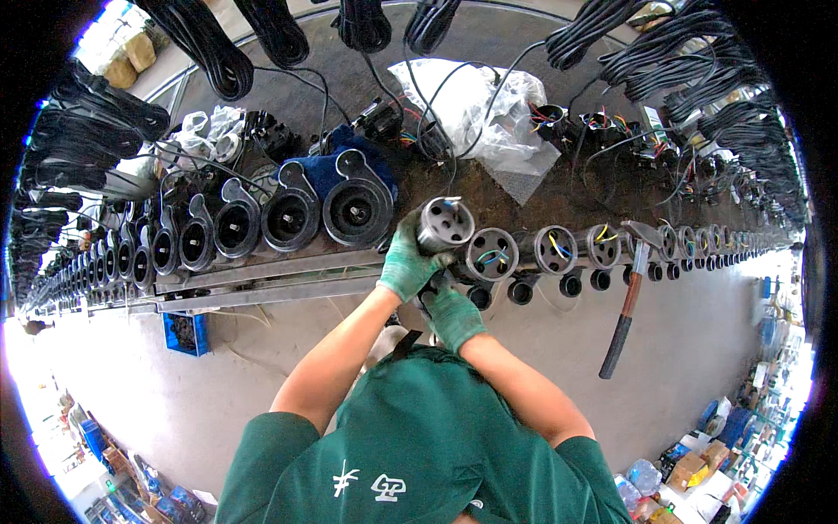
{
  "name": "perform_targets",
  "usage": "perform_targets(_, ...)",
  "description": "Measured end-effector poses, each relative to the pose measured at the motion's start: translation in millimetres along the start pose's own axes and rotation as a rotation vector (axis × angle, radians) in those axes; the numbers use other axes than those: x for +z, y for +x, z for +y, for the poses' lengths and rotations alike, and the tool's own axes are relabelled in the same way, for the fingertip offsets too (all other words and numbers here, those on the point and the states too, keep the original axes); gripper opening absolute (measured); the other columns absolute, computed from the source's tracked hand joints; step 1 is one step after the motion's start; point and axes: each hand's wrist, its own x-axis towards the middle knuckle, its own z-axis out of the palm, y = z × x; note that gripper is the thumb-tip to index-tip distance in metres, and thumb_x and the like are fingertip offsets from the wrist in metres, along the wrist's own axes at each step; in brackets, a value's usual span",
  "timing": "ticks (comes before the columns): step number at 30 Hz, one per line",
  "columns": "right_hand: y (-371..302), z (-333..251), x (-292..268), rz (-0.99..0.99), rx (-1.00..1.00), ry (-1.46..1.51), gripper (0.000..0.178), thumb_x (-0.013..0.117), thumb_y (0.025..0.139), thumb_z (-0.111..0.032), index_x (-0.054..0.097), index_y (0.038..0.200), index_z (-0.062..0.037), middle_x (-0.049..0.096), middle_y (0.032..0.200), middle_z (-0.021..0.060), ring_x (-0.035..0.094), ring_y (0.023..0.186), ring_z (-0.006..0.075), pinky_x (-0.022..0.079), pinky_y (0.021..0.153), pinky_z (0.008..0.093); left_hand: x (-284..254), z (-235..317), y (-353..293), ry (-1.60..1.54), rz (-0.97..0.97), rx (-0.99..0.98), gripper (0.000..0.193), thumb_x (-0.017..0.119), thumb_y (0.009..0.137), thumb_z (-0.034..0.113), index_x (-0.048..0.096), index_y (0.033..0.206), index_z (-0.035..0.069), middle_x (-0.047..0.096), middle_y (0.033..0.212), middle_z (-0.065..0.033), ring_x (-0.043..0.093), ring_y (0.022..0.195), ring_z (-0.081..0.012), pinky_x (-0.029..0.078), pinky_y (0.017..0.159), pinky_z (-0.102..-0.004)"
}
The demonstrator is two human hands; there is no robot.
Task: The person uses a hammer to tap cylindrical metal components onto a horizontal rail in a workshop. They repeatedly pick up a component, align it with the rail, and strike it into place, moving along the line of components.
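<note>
A grey cylinder (447, 224), holed end up, is gripped in the gloved left hand (407, 264) at the near edge of the table (602, 199). The gloved right hand (454, 318) is just below; its grip is unclear. Rightward, similar cylinders (491, 246) and a hammer (628, 301); leftward, black housings (358, 199); behind, a plastic bag (476, 98).

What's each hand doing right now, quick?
Left green-gloved hand: closed, holding a dark grey cylindrical housing.
Right green-gloved hand: open or closed can't be told.
</note>
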Motion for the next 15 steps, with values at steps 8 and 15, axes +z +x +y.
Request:
perform_targets(8,8,-11,-13,0.096,0.032,0.161,0.03,0.067,0.089,-0.024,0.067,0.114,-0.008,0.064,0.122,0.0188,0.063,0.111,0.0371,0.054,0.09,0.0504,-43,-18,-54,-0.024,0.162,-0.053,0.053,0.072,0.091,0.014,0.053,0.138,0.0,0.065,0.126,-0.0216,0.062,0.115,-0.0351,0.049,0.099,-0.0422)
perform_targets(15,17,3,4,-0.075,0.081,0.109,0.029,0.064,0.09,-0.02,0.067,0.116,-0.0068,0.056,0.134,0.0256,0.068,0.104,0.0376,0.056,0.089,0.0474,-65,-45,-40,0.268,-0.027,-0.083,0.037,0.064,0.096,0.009,0.059,0.133,0.0,0.075,0.11,-0.0173,0.071,0.094,-0.0232,0.055,0.086,-0.037)
